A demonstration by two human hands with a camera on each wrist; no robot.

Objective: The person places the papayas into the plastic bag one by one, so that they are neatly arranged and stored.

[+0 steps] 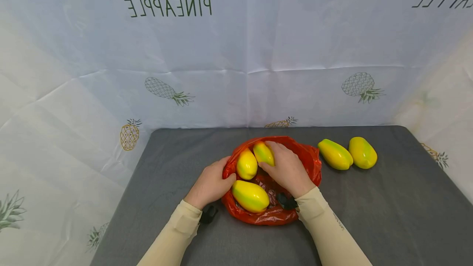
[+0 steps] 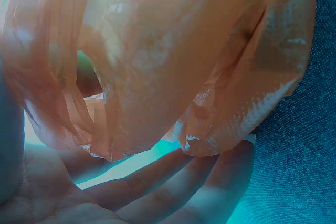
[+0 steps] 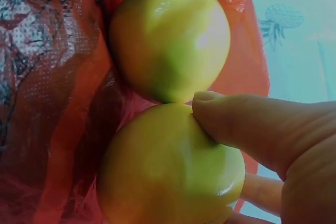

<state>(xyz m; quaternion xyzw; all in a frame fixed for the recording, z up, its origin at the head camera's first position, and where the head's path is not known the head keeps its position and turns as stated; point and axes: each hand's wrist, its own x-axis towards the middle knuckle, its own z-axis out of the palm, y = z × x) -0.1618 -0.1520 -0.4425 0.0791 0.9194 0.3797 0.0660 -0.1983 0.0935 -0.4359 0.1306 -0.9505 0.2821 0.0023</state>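
Note:
A red plastic bag (image 1: 273, 218) lies on the table with its mouth spread wide. My left hand (image 1: 211, 184) holds its left rim, thumb over the edge and fingers outside; the left wrist view shows those fingers (image 2: 157, 182) along the bag's outer wall (image 2: 152, 77). Inside the bag, my right hand (image 1: 288, 166) grips a yellow-green papaya (image 1: 264, 153) near the far side. Its thumb presses on that papaya (image 3: 168, 166) in the right wrist view. A second papaya (image 1: 246, 164) sits right beside it, and a third (image 1: 250, 196) lies nearer the front.
Two more papayas (image 1: 335, 154) (image 1: 363, 152) lie together on the dark grey table (image 1: 380, 212), to the right of the bag. Behind the table hangs a pale cloth (image 1: 244, 44) with pineapple prints. Black wrist devices (image 1: 209, 213) sit under both sleeves.

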